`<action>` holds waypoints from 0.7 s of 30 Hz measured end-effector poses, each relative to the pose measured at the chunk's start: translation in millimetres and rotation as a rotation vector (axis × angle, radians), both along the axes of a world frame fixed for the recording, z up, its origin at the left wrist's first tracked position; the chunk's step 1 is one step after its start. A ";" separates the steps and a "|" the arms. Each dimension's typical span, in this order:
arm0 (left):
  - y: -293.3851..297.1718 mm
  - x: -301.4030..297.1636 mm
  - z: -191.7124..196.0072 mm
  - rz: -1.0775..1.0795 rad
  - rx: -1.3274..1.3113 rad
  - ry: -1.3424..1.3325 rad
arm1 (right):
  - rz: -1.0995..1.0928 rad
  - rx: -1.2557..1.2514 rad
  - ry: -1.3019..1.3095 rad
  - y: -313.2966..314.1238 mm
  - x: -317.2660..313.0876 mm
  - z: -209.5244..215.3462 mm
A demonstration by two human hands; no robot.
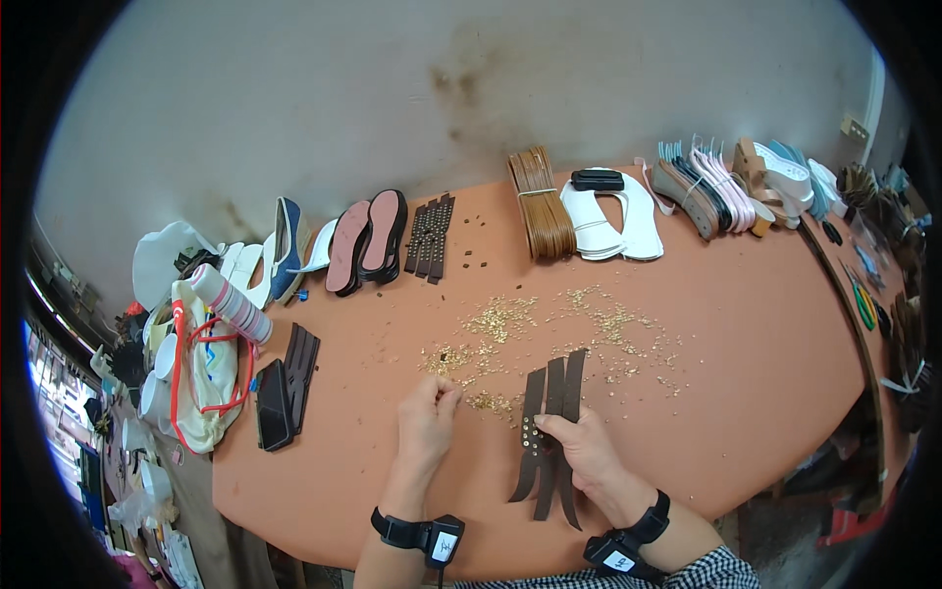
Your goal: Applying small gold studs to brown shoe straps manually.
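Observation:
My right hand (589, 456) grips a dark brown strap piece (555, 393) slit into several strips, with the thumb pressed on its front. A few shiny studs run down the strip beside that thumb. To the left, my left hand (429, 417) is closed in a pinch just above the table, at the near edge of scattered small gold studs (500, 319). Whatever its fingertips hold, if anything, is too small to make out. Farther back lie similar dark strap pieces (429, 239) covered in studs.
Pink-topped soles (383, 232) and a blue shoe (287, 245) line the back left, near a phone (276, 404) and dark straps (302, 355). A tied brown bundle (542, 206), white U-shaped pieces (644, 232) and wedge soles (687, 196) stand along the wall. Green-handled pliers (863, 306) lie far right.

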State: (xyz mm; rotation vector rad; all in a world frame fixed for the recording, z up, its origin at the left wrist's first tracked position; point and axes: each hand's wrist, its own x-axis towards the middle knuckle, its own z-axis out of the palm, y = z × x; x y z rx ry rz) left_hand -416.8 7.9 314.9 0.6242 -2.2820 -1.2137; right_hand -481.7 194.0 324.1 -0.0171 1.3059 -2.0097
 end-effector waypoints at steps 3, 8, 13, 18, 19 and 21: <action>-4.6 4.0 -7.1 -0.043 0.213 -0.022 | 0.003 -0.015 -0.016 -2.9 2.0 0.1; 1.2 6.4 -1.8 -0.117 0.532 0.023 | 0.008 0.019 -0.021 -4.3 0.7 4.1; 24.7 7.2 16.2 -0.222 0.582 0.139 | -0.018 0.014 0.009 -6.4 2.2 0.9; 38.7 8.4 14.3 -0.308 0.579 0.115 | 0.024 0.035 0.031 -6.2 3.6 4.0; 40.2 7.9 13.1 -0.317 0.582 0.105 | 0.026 0.036 0.047 -6.4 4.2 2.7; 42.1 7.5 8.1 -0.335 0.530 0.104 | 0.029 0.027 0.064 -6.5 5.5 0.2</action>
